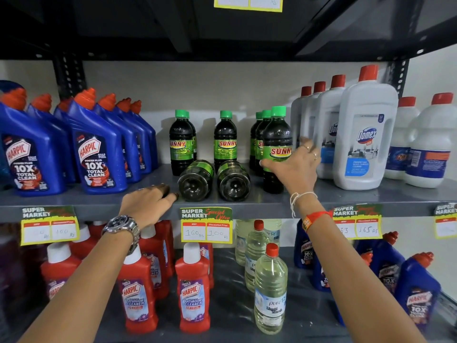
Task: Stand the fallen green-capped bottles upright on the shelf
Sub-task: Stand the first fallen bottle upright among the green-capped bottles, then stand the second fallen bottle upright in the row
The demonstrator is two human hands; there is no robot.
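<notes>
So we've got two Sunny bottles still lying down on the grey shelf [346, 194]: the left fallen bottle [196, 180] and the right fallen bottle [233, 180], side by side with their bases facing us and caps pointing toward the back wall. They're parked right in front of the upright Sunny bottle [225, 139] in the middle row, so that one is our landmark here.

To the right of it stands the front upright Sunny bottle [277, 149], and our right hand [294, 167] is wrapped loosely around its label, thumb in front, fingers spread behind. Looks to us like we're steadying it so it doesn't tip, and it's already standing fine. To the lower left of the landmark, our left hand [148, 204] rests on the shelf edge with fingers curled down and fingertips just beside the left fallen bottle's base, holding nothing, probably set to roll or scoop it up.

Further left are the blue Harpic bottles [96, 149], further right the white Domex bottles [366, 137]. There's a clear gap in front of the landmark once those two get lifted, so we'd say roughly two bottles to go.
</notes>
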